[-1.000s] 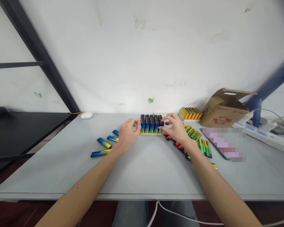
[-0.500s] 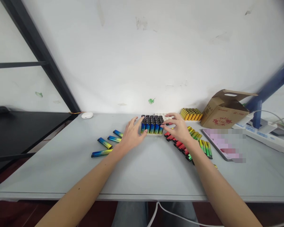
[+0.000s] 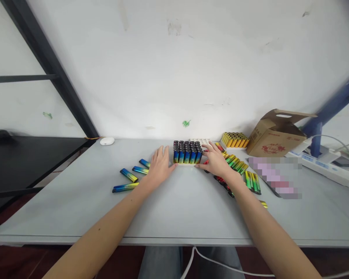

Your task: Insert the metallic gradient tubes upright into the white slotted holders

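A white tray (image 3: 186, 165) stands on the desk before me, packed with upright blue-and-yellow tubes (image 3: 187, 155) that have black tops. On its left side is my left hand (image 3: 159, 166), fingers stretched and apart, the thumb tip at the tray's front left corner. My right hand (image 3: 216, 161) is at the opposite end with fingers spread. Its thumb reaches the front right corner and its fingertips are close beside the end tubes. Several loose blue-and-yellow tubes (image 3: 128, 175) lie left of my left hand. Red tubes (image 3: 220, 179), partly covered by my right hand and arm, lie on the right.
Green-and-yellow tubes (image 3: 252, 182) lie at right. Behind are another white tray (image 3: 200, 142), a block of yellow tubes (image 3: 235, 140) and an open cardboard box (image 3: 276, 137). A phone-like slab (image 3: 272, 176), a power strip (image 3: 322, 166) and a small white case (image 3: 107, 141) are also on the desk.
Both hands have lowered from the tops of the tubes to the tray's base. Both thumbs are now at its front corners.
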`<action>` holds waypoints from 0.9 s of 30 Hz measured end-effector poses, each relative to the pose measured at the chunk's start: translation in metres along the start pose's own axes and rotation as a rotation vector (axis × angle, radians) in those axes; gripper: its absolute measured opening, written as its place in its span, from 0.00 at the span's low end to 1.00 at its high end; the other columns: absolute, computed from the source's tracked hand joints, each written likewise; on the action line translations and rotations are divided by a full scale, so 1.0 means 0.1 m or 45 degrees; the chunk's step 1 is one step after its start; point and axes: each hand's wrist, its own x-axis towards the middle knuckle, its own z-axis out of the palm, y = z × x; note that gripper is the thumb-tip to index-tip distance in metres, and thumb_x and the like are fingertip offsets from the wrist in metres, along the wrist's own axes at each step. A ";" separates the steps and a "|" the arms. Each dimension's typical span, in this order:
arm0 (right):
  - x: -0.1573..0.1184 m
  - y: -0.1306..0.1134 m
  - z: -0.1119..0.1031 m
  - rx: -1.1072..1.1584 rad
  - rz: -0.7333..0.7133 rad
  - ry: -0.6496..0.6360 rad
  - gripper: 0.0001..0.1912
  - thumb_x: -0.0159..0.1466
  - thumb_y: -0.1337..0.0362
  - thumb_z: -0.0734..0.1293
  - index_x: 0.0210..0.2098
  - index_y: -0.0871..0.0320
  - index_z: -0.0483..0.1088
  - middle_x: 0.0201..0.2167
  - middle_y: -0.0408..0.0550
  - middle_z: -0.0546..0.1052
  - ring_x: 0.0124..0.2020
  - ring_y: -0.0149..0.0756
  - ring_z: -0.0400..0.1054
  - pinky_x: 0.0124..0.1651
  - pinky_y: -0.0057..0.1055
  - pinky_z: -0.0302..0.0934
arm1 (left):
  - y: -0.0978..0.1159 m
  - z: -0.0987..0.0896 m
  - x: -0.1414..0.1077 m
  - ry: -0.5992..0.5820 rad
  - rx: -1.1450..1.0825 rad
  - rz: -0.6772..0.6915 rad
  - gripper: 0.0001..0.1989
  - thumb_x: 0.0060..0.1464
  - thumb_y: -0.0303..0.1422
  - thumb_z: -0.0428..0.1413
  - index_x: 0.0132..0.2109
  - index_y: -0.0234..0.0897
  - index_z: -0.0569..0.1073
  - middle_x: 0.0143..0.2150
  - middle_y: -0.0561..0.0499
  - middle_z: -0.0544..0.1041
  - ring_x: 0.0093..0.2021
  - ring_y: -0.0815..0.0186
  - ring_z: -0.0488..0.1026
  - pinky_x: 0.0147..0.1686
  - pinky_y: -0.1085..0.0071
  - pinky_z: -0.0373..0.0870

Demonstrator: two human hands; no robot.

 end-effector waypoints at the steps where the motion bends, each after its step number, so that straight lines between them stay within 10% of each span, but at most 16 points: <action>1: 0.00 -0.01 0.01 -0.004 0.008 0.008 0.24 0.56 0.49 0.71 0.42 0.61 0.77 0.62 0.57 0.65 0.69 0.61 0.44 0.68 0.52 0.48 | -0.01 0.01 0.00 0.002 0.029 -0.003 0.36 0.56 0.41 0.55 0.66 0.29 0.53 0.66 0.31 0.57 0.68 0.45 0.53 0.62 0.52 0.56; 14: 0.05 -0.28 0.11 -0.009 0.142 0.031 0.21 0.61 0.53 0.68 0.48 0.60 0.75 0.62 0.59 0.65 0.68 0.57 0.48 0.65 0.52 0.50 | -0.14 0.06 0.03 0.143 0.197 -0.041 0.22 0.56 0.42 0.55 0.53 0.32 0.72 0.60 0.34 0.68 0.66 0.37 0.53 0.61 0.42 0.52; 21: 0.12 -0.50 0.18 -0.066 0.256 0.135 0.16 0.64 0.54 0.65 0.43 0.58 0.77 0.54 0.57 0.71 0.62 0.53 0.54 0.63 0.48 0.50 | 0.01 -0.13 0.03 0.135 0.199 -0.086 0.15 0.62 0.35 0.46 0.34 0.37 0.76 0.34 0.41 0.79 0.40 0.50 0.74 0.45 0.51 0.66; 27: 0.08 -0.33 0.11 -0.009 0.075 0.076 0.19 0.66 0.57 0.61 0.49 0.61 0.74 0.54 0.57 0.72 0.62 0.49 0.56 0.65 0.43 0.49 | 0.28 -0.10 -0.15 -0.118 -0.014 0.506 0.15 0.63 0.38 0.48 0.46 0.37 0.75 0.49 0.43 0.78 0.52 0.56 0.72 0.53 0.60 0.65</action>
